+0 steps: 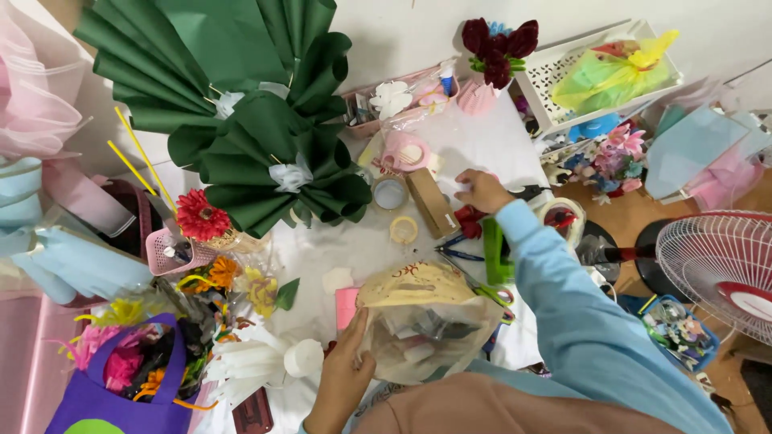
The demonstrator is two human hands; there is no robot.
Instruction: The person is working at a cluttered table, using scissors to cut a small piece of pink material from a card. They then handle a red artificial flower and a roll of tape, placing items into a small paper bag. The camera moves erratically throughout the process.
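Paper fans [265, 145] in dark green crowd the table's [482, 137] far side. Nearer, the left hand [342, 378] clamps its fingers on a clear plastic bag [426, 321]; keeping that grip firm should stop spills. The right hand [481, 191], fingers curled together, rests beside a brown box [430, 202].

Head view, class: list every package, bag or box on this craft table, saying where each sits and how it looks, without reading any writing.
Clear plastic bag: bottom centre, held by the left hand, tan top, crumpled.
Brown cardboard box: centre, long, narrow, beside the right hand.
Purple bag: bottom left, stuffed with colourful flowers.
Yellow-green wrapped bundle: top right, inside a white basket.
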